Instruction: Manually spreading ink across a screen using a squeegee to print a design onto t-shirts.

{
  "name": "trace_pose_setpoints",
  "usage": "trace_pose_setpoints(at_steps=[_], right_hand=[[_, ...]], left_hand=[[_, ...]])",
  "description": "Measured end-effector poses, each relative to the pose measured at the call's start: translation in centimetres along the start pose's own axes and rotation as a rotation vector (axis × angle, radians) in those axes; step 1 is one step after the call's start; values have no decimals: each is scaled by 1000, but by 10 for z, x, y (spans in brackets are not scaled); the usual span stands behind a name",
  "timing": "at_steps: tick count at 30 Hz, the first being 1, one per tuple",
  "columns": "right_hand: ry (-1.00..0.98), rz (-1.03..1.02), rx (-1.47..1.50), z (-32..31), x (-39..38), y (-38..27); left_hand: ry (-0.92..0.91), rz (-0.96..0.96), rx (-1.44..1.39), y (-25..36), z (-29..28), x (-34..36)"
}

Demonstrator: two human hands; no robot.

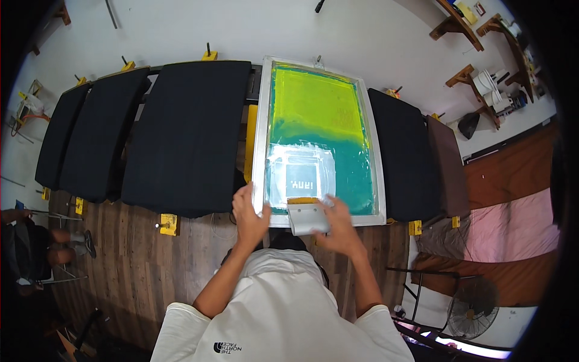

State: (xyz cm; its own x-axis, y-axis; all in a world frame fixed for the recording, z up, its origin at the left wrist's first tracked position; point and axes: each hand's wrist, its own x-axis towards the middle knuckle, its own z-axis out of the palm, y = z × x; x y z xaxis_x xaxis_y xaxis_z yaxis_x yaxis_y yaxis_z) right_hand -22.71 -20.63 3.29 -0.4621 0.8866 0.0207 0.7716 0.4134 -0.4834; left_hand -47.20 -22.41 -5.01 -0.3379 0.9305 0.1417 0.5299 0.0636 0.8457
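Right hand (339, 224): slightly blurred, it is gripping the right end of the squeegee (309, 221).
Squeegee: its grey holder is lying just left of the right hand, its amber edge pointing away from the person, over the near bar of the frame (375, 158).
Left hand (250, 215): half-curled, it is touching the frame's near left corner; whether it is gripping, one cannot tell.
Frame: it is lying flat ahead of both hands, its mesh (351, 175) showing teal.
Ink (319, 99): yellow-green, it is covering the frame's far part, well beyond both hands.
Tubs (484, 83): white, they are standing on a shelf (464, 75) far ahead and right of the right hand; their contents are too small to tell.
Lettering (303, 184): pale, it is showing on a grey rectangle between the hands and the ink.
Shirt (283, 301): white, the person is wearing it; small dark printing is showing on it, behind the left hand.
Cloths (187, 133): black, they are covering boards to the left hand's left and the right hand's right.
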Motion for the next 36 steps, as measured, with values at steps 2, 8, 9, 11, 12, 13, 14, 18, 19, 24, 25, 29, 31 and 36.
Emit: trace_pose_setpoints(at_steps=[2, 8, 9, 11, 12, 13, 14, 18, 19, 24, 25, 29, 31, 36], right_hand=[[-136, -21, -86, 5, 4, -21], [-200, -51, -165, 20, 7, 3], [-167, -63, -118, 15, 14, 0], [-138, -69, -66, 5, 27, -4], [-170, -24, -34, 0, 36, -4], [-202, 22, -5, -4, 41, -4], [-173, 65, -67, 1, 44, 0], [-161, 156, -57, 11, 42, 2], [-158, 156, -51, 9, 45, 4], [-411, 151, -71, -22, 96, 11], [-420, 119, -109, -26, 109, 13], [-340, 99, -128, -24, 164, 19], [-299, 85, -133, -11, 176, 18], [-253, 79, -83, 4, 166, 18]], left_hand=[[-193, 249, -79, 29, -10, -8], [-586, 491, 58, 74, -2, -18], [-586, 491, 60, 72, 7, -14], [-552, 471, 204, 67, 22, -6], [-566, 441, 231, 68, 26, 1], [-580, 412, 255, 70, 30, 8], [-511, 449, 282, 65, 34, 11], [-653, 325, 349, 68, 36, 19], [-746, 314, 373, 72, 32, 27], [-1014, 190, 422, 89, 26, 87], [-1016, 192, 396, 86, 28, 101], [-868, 259, 382, 77, 28, 151], [-818, 236, 371, 71, 26, 160], [-746, 235, 310, 62, 23, 146]])
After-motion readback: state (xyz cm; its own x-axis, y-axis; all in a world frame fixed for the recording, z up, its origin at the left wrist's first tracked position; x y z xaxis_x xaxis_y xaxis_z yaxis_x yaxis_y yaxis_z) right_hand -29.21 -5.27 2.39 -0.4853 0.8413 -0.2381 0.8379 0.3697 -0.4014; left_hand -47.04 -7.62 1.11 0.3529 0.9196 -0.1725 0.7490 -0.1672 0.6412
